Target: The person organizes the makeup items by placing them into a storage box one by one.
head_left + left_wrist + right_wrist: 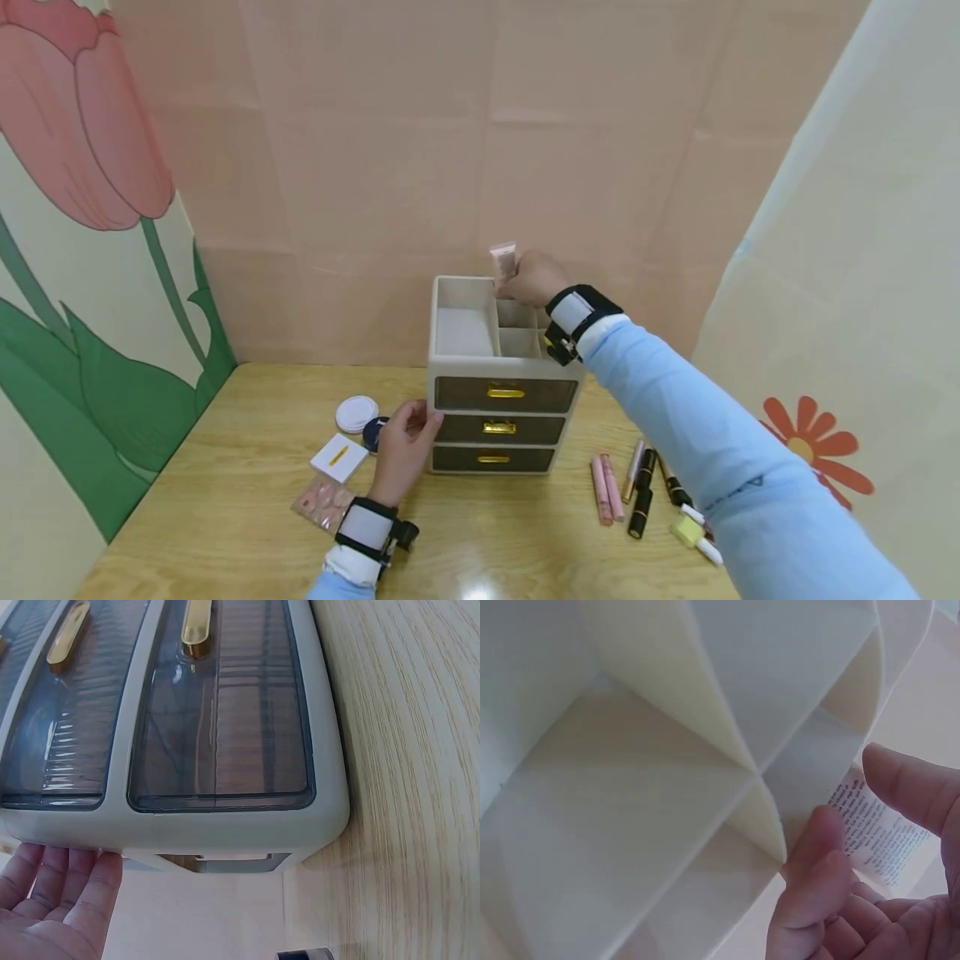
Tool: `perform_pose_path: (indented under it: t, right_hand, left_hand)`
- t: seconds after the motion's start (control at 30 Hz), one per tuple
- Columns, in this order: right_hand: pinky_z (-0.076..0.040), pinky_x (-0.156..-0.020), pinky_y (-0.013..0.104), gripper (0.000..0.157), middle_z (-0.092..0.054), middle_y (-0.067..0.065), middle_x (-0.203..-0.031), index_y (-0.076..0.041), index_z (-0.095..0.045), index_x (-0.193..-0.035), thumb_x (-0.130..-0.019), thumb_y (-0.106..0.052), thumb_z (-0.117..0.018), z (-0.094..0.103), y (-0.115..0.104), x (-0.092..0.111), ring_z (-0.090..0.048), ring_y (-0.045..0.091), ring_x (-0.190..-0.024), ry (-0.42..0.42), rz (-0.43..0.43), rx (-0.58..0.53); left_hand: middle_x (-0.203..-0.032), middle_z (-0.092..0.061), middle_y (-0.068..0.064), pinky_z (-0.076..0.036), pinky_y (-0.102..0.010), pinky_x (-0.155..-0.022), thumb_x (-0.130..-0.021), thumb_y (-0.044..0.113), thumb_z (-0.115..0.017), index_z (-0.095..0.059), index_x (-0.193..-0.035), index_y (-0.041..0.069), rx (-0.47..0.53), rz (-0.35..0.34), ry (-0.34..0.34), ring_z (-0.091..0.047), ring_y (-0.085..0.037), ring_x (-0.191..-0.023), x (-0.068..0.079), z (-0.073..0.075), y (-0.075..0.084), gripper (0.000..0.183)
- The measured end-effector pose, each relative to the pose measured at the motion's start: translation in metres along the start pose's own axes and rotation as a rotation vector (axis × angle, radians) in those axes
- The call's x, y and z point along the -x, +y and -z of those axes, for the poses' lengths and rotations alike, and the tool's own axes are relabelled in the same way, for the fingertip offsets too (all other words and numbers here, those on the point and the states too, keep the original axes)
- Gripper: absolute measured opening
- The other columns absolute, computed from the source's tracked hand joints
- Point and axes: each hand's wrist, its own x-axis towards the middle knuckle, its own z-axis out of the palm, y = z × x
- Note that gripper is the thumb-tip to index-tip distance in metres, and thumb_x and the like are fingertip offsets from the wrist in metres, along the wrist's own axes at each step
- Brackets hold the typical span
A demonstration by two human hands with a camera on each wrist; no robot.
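A white desktop organizer (506, 364) with three dark see-through drawers and gold handles stands upright on the table. Its top is split into a large left compartment and several small ones. My right hand (534, 279) pinches a small squeeze tube (503, 258) over the back of this top, crimped end up. Close up in the right wrist view, the tube (885, 825) shows fine dark print between thumb and fingers, beside thin white dividers (705, 825). At the organizer's left side, the fingertips of my left hand (405, 450) touch the wall, with nothing gripped; the left wrist view shows those fingers (64, 885) extended.
Left of the organizer lie a round white compact (356, 414), a dark round case (373, 433), a white box (339, 457) and a pink palette (322, 502). On the right are pink tubes (606, 490), black tubes (641, 496) and a yellow-green item (687, 531). A wall stands behind.
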Motion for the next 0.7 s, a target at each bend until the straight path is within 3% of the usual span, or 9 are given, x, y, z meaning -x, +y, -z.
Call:
perform_pose_path:
  t: [0.33,0.57,0.7]
  right_hand:
    - [-0.053,-0.071,0.038,0.030,-0.064,0.014,-0.098,-0.001,-0.062,-0.095,-0.090,-0.030,-0.069,0.017,-0.005,0.007,-0.058,0.029,-0.085,-0.039,0.007,-0.009]
    - [-0.053,-0.078,0.041,0.051,-0.054,0.014,-0.114,0.000,-0.049,-0.125,-0.090,-0.033,-0.068,0.031,-0.005,0.014,-0.056,0.030,-0.093,-0.016,-0.008,-0.015]
    - [-0.052,-0.077,0.041,0.055,-0.053,0.014,-0.117,-0.002,-0.048,-0.126,-0.089,-0.036,-0.068,0.041,-0.002,0.016,-0.056,0.031,-0.091,-0.008,-0.018,-0.012]
  left_hand:
    - [-0.096,-0.067,-0.009,-0.055,-0.038,-0.080,-0.091,0.023,-0.069,-0.067,-0.104,0.002,-0.017,0.005,0.005,-0.064,-0.021,-0.089,-0.004,-0.001,-0.002,0.026]
    - [-0.097,-0.067,-0.011,-0.055,-0.038,-0.081,-0.091,0.023,-0.070,-0.067,-0.104,0.000,-0.015,0.003,0.010,-0.064,-0.022,-0.090,-0.005,0.000,-0.001,0.026]
    - [-0.097,-0.067,-0.010,-0.055,-0.038,-0.082,-0.091,0.022,-0.070,-0.067,-0.104,0.001,-0.012,0.003,0.005,-0.064,-0.021,-0.090,-0.006,0.001,-0.001,0.025]
